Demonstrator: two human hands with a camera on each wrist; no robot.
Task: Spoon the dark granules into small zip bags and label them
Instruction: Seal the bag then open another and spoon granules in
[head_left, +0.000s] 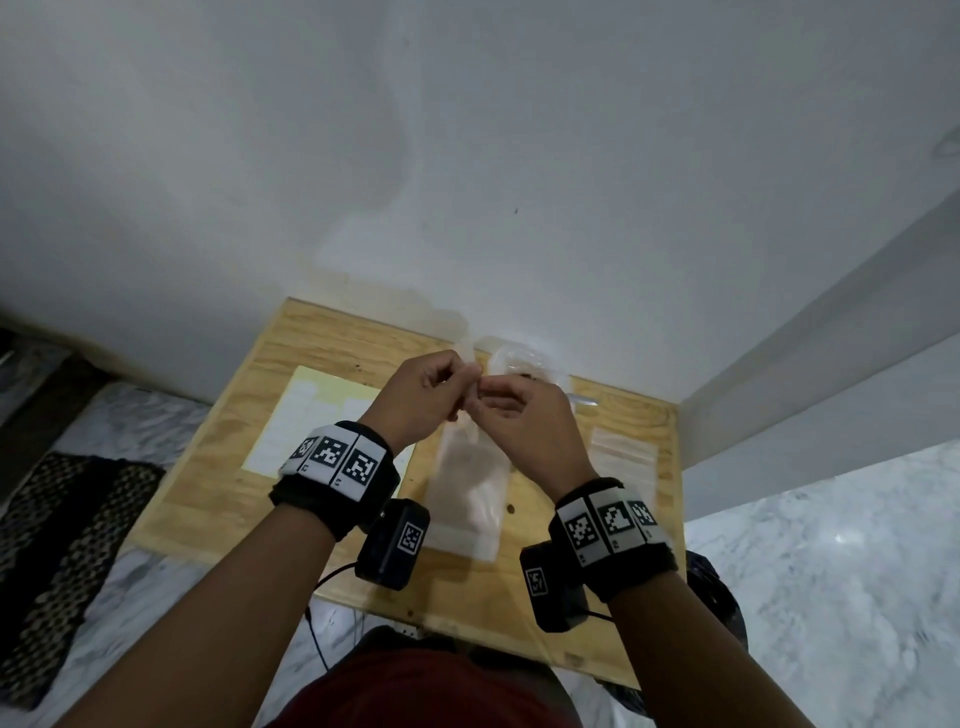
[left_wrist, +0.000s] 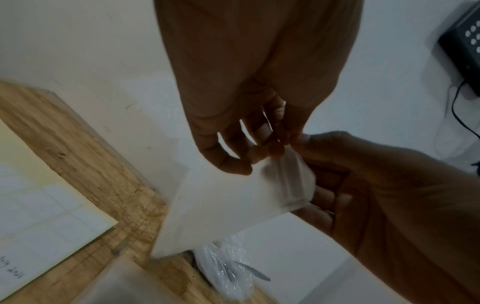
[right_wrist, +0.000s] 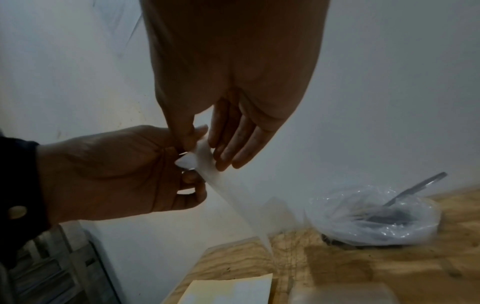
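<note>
We see both hands raised together above a wooden desk (head_left: 218, 499). The left hand (head_left: 421, 395) and the right hand (head_left: 524, 421) each pinch the top edge of one small clear zip bag (left_wrist: 221, 209), which hangs down between them, off the desk. Behind the hands, by the wall, sits a crinkled plastic bag of dark granules (right_wrist: 374, 218) with a metal spoon (right_wrist: 415, 189) standing in it. A sheet of white labels (head_left: 317, 415) lies on the left of the desk, and more empty zip bags (head_left: 623, 452) lie on the right.

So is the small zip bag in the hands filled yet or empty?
Empty: the small zip bag hangs clear between the left hand and right hand, which pinch its top; no dark granules show inside.
</note>
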